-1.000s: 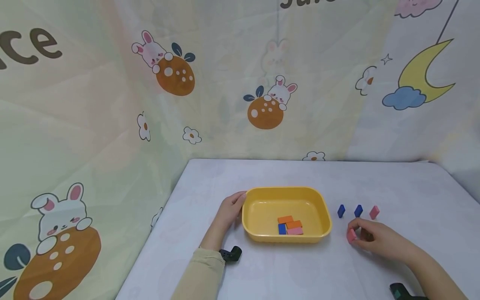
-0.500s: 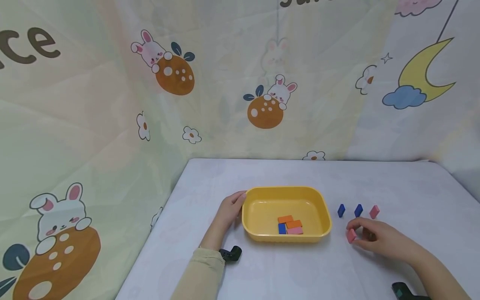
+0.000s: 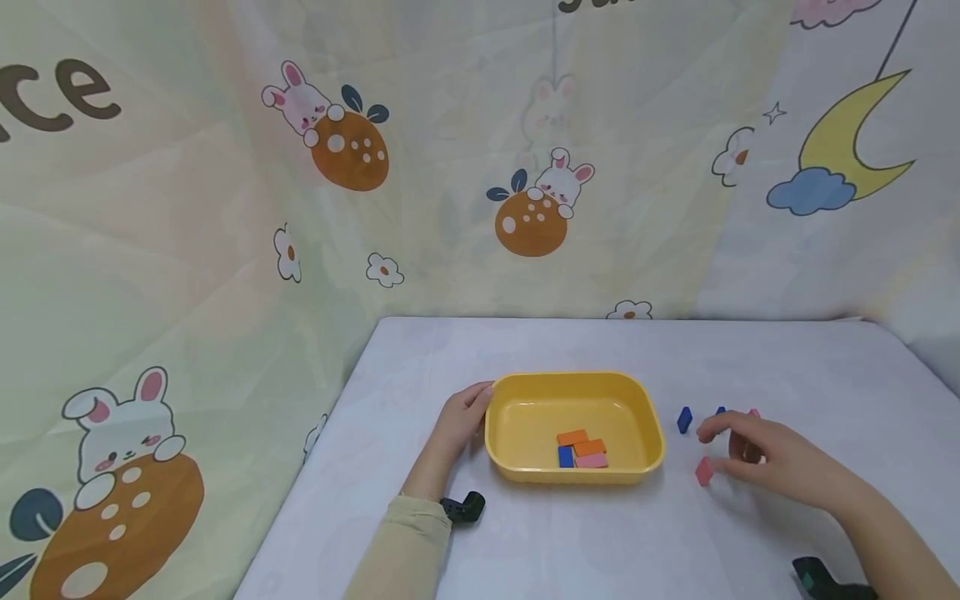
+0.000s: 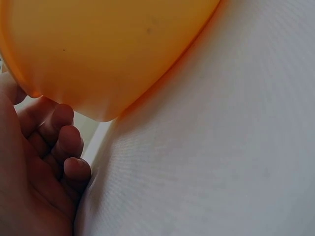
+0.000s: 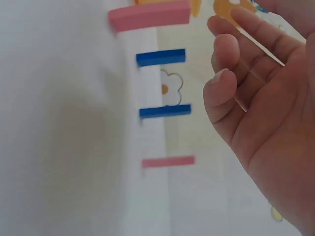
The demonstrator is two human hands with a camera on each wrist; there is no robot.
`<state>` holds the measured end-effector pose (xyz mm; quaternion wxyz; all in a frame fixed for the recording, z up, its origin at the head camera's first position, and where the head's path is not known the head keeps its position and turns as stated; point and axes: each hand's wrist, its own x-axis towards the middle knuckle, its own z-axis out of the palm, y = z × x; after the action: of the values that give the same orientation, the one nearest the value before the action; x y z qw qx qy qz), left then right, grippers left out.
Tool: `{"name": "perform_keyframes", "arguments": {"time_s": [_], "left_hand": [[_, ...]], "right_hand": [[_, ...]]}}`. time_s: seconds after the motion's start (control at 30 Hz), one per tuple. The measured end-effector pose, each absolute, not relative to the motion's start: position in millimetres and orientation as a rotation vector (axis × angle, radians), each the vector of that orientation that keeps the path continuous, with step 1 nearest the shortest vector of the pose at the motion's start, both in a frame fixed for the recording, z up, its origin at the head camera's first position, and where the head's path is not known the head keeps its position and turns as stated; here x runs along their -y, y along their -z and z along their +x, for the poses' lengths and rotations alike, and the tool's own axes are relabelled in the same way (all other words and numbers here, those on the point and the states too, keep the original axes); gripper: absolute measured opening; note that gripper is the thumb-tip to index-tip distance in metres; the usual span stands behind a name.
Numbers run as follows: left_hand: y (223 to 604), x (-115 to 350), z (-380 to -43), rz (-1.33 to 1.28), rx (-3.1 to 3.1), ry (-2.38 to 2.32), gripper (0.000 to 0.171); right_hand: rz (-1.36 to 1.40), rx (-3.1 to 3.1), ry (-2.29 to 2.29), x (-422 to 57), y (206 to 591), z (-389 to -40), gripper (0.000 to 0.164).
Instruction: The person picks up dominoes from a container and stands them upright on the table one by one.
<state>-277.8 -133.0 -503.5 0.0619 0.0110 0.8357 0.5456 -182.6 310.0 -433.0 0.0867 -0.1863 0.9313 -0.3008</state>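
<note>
At the left end of a yellow tray [image 3: 573,477], my left hand [image 3: 459,417] grips the rim; the left wrist view shows the thumb at the edge and curled fingers beside the tray's wall. My right hand [image 3: 783,462] hovers over the table with fingers apart and nothing between them. Just off its thumb, a pink block [image 3: 704,472] stands on end. Behind stand a blue block [image 3: 684,420], another blue block [image 5: 165,111] and a second pink block [image 5: 169,162], the latter two partly hidden by the right hand in the head view.
Inside the tray lie two orange blocks [image 3: 588,448], a blue block [image 3: 566,457] and a pink block [image 3: 592,461]. A white cloth covers the table [image 3: 600,542]. Behind it hangs a printed fabric backdrop [image 3: 450,167].
My right hand has let go of the front pink block, spread its fingers and drawn slightly up and right. That block stays upright. The left hand and tray have not visibly moved.
</note>
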Motion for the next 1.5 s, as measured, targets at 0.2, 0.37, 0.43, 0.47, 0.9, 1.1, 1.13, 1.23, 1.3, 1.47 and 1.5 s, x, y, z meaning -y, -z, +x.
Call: {"name": "perform_keyframes", "arguments": {"time_s": [0.2,0.37,0.43,0.47,0.9,1.1,1.13,1.23,1.3,1.47,1.5], "left_hand": [[504,134,-279,0.038,-2.529,-1.648,0.053],[504,134,-279,0.033,-2.53,-1.641,0.052],[504,134,-278,0.029,-2.53,-1.639,0.051],[503,133,-278,0.031,-2.531,-1.636,0.051],[505,134,-280,0.028,-2.489,-1.672,0.053],[505,135,-280,0.013,-2.497,-1.672,0.053],[505,135,-280,0.015,-2.5,-1.673,0.052],[504,135,-279,0.019,-2.502,-1.678,0.051],[504,135,-279,0.024,-2.504,-1.68,0.05],[505,135,-280,0.028,-2.508,-1.678,0.049],[505,135,-281,0.028,-2.511,-1.675,0.048]], "right_hand": [[-0.712,-2.735,0.944,-285,402,-199,0.035],[-0.792,-2.637,0.891,-252,382,-225,0.028],[-0.787,-2.602,0.831,-237,378,-237,0.025],[-0.778,-2.583,0.806,-230,377,-242,0.023],[-0.569,-2.32,0.698,-162,391,-301,0.018],[-0.481,-2.193,0.665,-145,402,-314,0.016],[-0.481,-2.176,0.664,-142,404,-315,0.017],[-0.485,-2.11,0.69,-136,411,-318,0.016],[-0.486,-2.063,0.711,-133,416,-319,0.017],[-0.447,-2.011,0.791,-128,427,-320,0.019],[-0.435,-2.017,0.807,-127,430,-320,0.018]]}}
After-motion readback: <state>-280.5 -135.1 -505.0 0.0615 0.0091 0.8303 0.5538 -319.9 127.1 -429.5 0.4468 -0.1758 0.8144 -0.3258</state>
